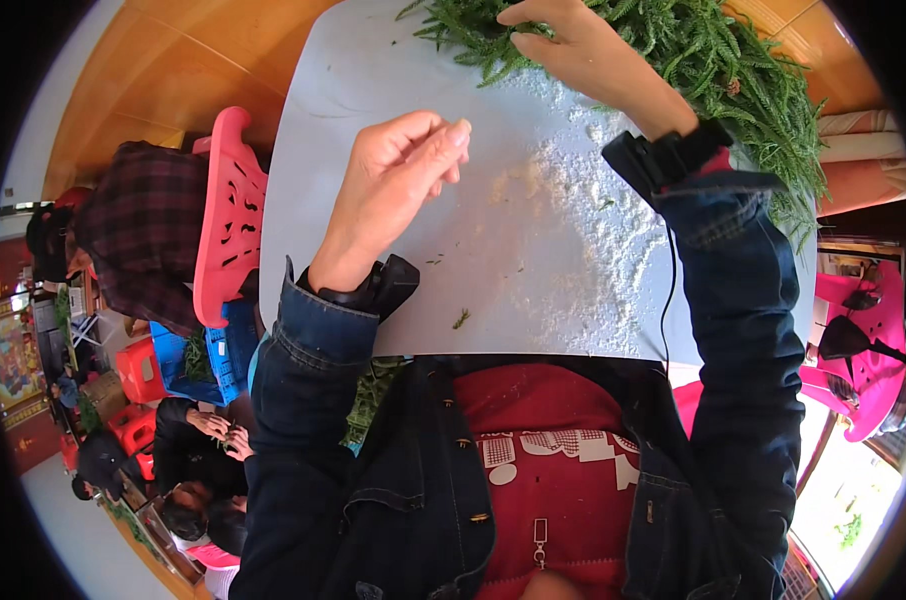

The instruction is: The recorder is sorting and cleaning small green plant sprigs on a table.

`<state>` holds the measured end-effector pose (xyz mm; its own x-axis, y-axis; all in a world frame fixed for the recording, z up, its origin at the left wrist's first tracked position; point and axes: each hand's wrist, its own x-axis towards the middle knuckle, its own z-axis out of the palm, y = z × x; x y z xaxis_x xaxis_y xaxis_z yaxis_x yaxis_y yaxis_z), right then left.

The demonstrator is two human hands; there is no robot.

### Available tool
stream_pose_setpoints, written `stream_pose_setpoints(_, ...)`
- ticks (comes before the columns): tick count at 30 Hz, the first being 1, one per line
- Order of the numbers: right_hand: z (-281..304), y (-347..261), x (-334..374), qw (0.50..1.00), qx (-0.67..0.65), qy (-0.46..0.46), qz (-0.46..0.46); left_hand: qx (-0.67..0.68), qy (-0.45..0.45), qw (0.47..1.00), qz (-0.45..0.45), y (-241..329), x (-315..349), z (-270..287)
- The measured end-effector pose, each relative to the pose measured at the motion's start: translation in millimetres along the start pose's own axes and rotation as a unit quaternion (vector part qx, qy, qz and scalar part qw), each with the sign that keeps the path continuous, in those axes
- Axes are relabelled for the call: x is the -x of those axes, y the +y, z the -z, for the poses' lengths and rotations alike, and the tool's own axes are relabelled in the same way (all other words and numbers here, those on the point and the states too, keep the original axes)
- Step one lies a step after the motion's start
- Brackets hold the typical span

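Over the left half of the pale table (323, 90) is my left hand (398, 170). Its fingers are curled in, with the thumb pressed toward them; whatever they may hold is hidden. My right hand (578, 50) reaches to the far side, fingers and thumb apart, at the near edge of a large heap of feathery green sprigs (693, 60). Nothing shows in its grasp. White crumbly flakes (613, 240) are strewn over the tabletop below the heap. A tiny green scrap (461, 319) lies near the front edge. Each wrist wears a black strapped device.
A pink plastic chair (233, 220) stands against the table's left side, with a person in a plaid shirt (143, 220) on it. Behind are a blue crate (188, 360) and another person's hands (228, 435). A thin black cable (670, 290) hangs from my right wrist. Pink chairs (878, 350) stand at right.
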<state>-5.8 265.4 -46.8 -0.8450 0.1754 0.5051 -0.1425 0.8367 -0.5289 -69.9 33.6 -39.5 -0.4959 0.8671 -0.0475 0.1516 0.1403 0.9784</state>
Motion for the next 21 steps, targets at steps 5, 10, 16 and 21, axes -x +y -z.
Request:
stream_pose_setpoints(5, -5.0, -2.0, -5.4, 0.998, 0.037, -0.048, 0.006, 0.082, 0.039, 0.996, -0.004, -12.8, -14.8, 1.4)
stream_pose_setpoints(10, 4.6, -53.2, 9.4, 0.998, -0.028, -0.037, 0.039, 0.174, 0.08, 0.981, 0.001, -27.0, -17.7, 4.3)
stream_pose_setpoints(16, 6.6, -71.1, 61.8, 0.996, -0.035, -0.085, 0.0, 0.263, 0.092, 0.96, 0.008, -28.5, -26.1, -2.3)
stream_pose_setpoints(21, 26.5, -90.7, 80.8, 0.973, -0.17, -0.099, -0.119, 0.265, 0.108, 0.958, -0.001, -29.2, -23.1, -1.8)
